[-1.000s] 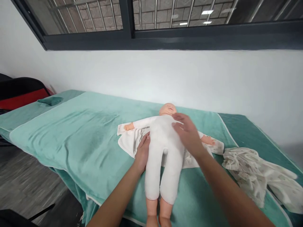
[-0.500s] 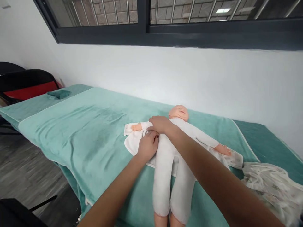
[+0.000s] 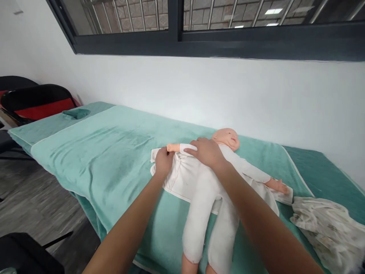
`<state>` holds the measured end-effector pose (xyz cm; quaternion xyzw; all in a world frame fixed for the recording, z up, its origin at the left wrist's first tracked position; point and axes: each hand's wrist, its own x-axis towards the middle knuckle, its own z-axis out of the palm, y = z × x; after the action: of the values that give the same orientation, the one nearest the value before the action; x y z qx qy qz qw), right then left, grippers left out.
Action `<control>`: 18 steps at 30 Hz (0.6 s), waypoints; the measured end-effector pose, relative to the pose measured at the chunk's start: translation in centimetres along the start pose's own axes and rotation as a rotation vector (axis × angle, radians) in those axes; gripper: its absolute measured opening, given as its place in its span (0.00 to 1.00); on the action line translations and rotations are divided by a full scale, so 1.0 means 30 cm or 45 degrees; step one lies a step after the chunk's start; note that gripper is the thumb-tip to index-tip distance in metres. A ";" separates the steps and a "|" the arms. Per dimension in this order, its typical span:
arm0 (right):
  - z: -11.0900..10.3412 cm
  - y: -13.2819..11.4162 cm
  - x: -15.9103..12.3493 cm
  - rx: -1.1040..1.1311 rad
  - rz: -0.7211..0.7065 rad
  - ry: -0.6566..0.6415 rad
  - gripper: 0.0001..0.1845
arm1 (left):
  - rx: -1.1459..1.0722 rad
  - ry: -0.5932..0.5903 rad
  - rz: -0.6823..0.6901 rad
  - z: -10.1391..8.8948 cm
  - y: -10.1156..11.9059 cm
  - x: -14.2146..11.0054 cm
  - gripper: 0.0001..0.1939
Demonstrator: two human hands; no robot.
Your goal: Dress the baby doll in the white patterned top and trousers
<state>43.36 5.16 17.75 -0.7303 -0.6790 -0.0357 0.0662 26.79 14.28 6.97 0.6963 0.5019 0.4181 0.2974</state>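
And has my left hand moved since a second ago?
Yes: judged against the window frame's middle post, your left hand has shifted left and toward the wall.

The doll (image 3: 207, 187) loses its feet to the bottom edge, and the right grip (image 3: 209, 151) covers part of its chest and upper arm. At the doll's hand on the other side, the left grip (image 3: 164, 161) hides most of its own fingertips; what they hold cannot be told. Under the doll, much of the white garment (image 3: 179, 179) is covered. Beyond the doll's outstretched hand, the printed cloth (image 3: 325, 224) runs off the right edge, its pattern blurred.
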 end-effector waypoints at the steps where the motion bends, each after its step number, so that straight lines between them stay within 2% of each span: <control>1: 0.002 -0.002 0.000 -0.008 -0.001 -0.007 0.25 | -0.054 0.020 -0.037 -0.003 -0.004 -0.001 0.06; 12: 0.003 -0.001 -0.013 -0.019 0.064 -0.065 0.21 | -0.199 0.180 -0.165 -0.015 -0.002 -0.016 0.08; 14: 0.011 -0.007 -0.007 -0.040 0.069 -0.073 0.21 | -0.170 0.227 -0.111 -0.014 0.003 -0.027 0.07; 18: 0.028 -0.019 0.005 -0.070 0.089 -0.070 0.20 | -0.020 0.293 0.123 -0.012 0.009 -0.047 0.07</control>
<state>42.76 5.46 16.98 -0.7558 -0.6534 -0.0320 0.0286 26.40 12.87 6.97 0.6650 0.4952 0.5129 0.2228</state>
